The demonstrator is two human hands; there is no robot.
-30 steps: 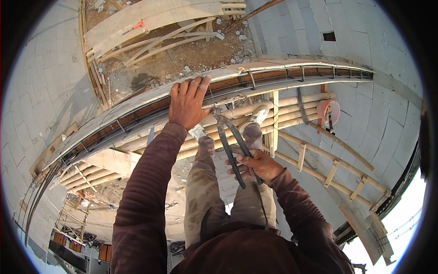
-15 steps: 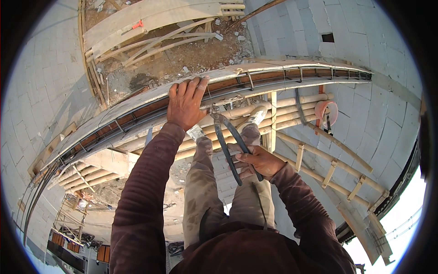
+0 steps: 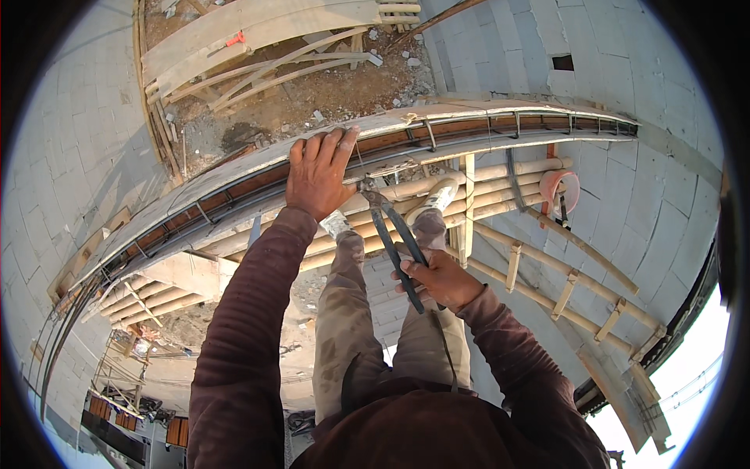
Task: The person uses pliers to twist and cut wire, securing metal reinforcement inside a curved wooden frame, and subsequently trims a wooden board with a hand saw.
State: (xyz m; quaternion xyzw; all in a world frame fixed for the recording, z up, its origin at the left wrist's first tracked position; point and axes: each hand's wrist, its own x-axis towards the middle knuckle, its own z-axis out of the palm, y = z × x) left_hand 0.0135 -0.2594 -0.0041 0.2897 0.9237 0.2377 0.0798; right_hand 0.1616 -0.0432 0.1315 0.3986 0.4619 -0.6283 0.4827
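Observation:
My right hand (image 3: pixel 445 280) is wrapped round the dark handles of a pair of pincers (image 3: pixel 394 234), which are partly squeezed together. The pincers' jaws (image 3: pixel 367 186) touch the near side of a long timber formwork (image 3: pixel 461 153), beside my left thumb. My left hand (image 3: pixel 319 176) reaches across the formwork's channel, its fingers bent over the far board. A thin wire (image 3: pixel 359 155) stands by my left index finger. Steel reinforcing bars with stirrups (image 3: pixel 430 134) run inside the channel. What the jaws bite on is too small to tell.
My shoes (image 3: pixel 444 194) stand on round wooden poles (image 3: pixel 500 187) beneath the formwork. A pink bucket (image 3: pixel 561 192) hangs at the right, near a wooden ladder (image 3: pixel 566 295). Grey block walls (image 3: pixel 648 180) flank both sides. Beyond lie boards (image 3: pixel 266 39) and a red-handled tool (image 3: pixel 236 39).
My right hand has drawn the pincers' handles closer together and shifted slightly. The jaws stay at nearly the same spot, and my left hand keeps its place.

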